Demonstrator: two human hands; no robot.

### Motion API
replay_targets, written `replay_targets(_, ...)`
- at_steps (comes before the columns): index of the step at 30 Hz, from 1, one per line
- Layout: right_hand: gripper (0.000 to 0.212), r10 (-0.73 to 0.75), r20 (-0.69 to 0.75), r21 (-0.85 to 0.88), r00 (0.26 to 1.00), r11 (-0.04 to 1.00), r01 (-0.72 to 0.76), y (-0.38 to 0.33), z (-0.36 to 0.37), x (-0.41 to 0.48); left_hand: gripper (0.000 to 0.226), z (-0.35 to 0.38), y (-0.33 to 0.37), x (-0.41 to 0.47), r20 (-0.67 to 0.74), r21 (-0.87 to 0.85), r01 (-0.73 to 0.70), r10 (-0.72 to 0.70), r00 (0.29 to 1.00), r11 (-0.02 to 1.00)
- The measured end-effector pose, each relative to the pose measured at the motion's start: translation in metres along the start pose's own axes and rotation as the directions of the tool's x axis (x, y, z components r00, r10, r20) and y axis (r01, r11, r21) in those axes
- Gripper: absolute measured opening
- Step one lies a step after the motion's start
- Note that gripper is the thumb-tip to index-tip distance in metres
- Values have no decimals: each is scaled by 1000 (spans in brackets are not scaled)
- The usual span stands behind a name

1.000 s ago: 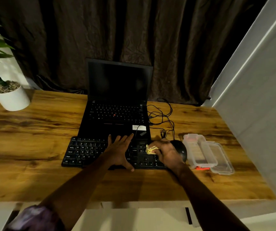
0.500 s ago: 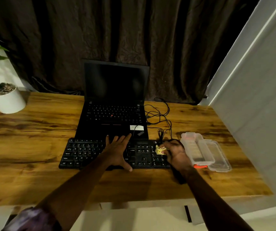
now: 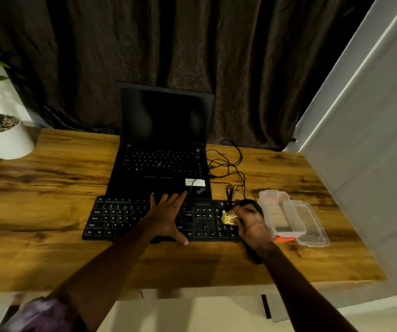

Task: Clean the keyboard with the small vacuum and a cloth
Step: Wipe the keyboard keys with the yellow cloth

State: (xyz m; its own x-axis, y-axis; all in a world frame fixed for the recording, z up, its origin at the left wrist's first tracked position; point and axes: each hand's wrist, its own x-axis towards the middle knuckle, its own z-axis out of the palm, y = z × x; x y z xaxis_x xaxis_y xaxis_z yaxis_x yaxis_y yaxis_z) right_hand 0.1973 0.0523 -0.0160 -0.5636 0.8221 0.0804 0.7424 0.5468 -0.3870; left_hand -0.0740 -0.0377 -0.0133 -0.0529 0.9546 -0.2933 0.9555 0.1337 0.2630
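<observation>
Item: yellow cloth, pinched in the curled fingers of the right hand and pressed on the number-pad end of the black keyboard. Left of the grip: left hand, fingers straight and spread, flat on the middle keys. Just behind the grip: mouse. Just right of it: clear plastic case. Small vacuum: not seen. Step, by judgement: cloth wipe. Next move calls for light strokes along the key rows while the left hand steadies the board.
</observation>
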Motion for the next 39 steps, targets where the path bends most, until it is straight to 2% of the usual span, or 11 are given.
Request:
replay_targets(4, 29, -26, 11, 25, 1000, 999, 26, -16, 3, 4, 150, 0, 0, 0, -9, 11, -5, 6, 1000, 1000)
replay_targets(9, 29, -41, 51, -63, 998, 997, 44, 0, -4, 5, 151, 1, -1, 1, -11, 15, -2, 3, 1000, 1000)
replay_targets(12, 28, -19, 19, -76, 1000, 997, 20, 6, -2, 1, 151, 0, 0, 0, -6, 15, -2, 3, 1000, 1000)
replay_targets(16, 27, -62, -8, -60, 998, 996, 61, -9, 7, 0, 150, 0, 1, 0, -9, 1, -1, 1, 1000, 1000)
replay_targets(22, 26, -77, 12, -46, 997, 996, 78, -10, 2, 0, 150, -1, 1, 1, -9, 25, -3, 4, 1000, 1000)
replay_targets(27, 26, -32, 20, -102, 999, 994, 34, 11, -7, 0, 150, -2, 2, -1, -7, 25, -4, 4, 1000, 1000)
replay_targets(30, 26, -8, -4, -88, 1000, 996, 7, 14, -9, -5, 150, -3, 2, -1, -8, 28, -6, 6, 1000, 1000)
replay_targets(35, 26, -49, -15, 2, 999, 999, 49, -12, 0, -8, 150, -2, 2, 1, -1, 39, -7, 7, 1000, 999)
replay_targets(39, 26, -66, 17, -27, 998, 997, 66, -6, -2, -9, 150, -3, 2, -1, 6, 29, -7, 7, 1000, 1000)
